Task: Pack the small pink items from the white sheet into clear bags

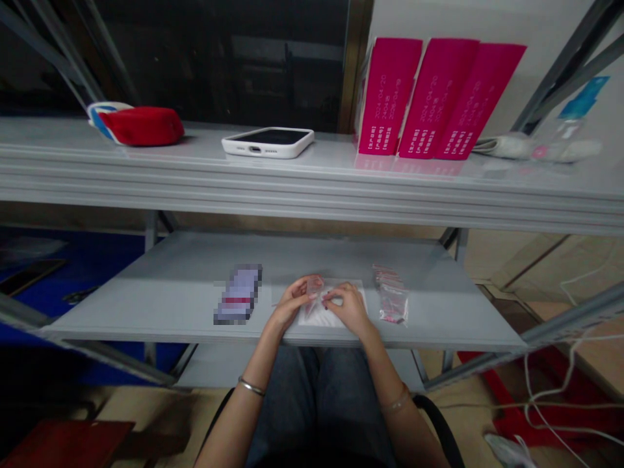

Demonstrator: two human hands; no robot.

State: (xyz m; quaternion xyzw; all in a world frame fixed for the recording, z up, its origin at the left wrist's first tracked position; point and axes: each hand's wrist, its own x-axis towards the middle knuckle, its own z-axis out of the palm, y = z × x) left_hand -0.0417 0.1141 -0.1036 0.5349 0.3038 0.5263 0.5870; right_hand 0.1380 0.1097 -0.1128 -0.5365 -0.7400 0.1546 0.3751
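Note:
My left hand (291, 301) is closed on a small clear plastic bag (314, 286), its thumb and fingers at the bag's edge. Close beside it, my right hand (349, 305) makes a pinch at the bag; what lies between those fingertips is too small to make out. Under both hands is a white sheet or pad (319, 316) on the grey shelf (185, 273). To the right of my right hand, several small clear bags (394, 304) with pinkish contents lie overlapped in a row.
A pixelated purple item (238, 294) lies left of my hands. On the raised shelf (292, 182) are a red pouch (146, 126), a white-cased phone (268, 142), three magenta boxes (433, 97) and a spray bottle (568, 127). White cables (531, 396) hang at lower right.

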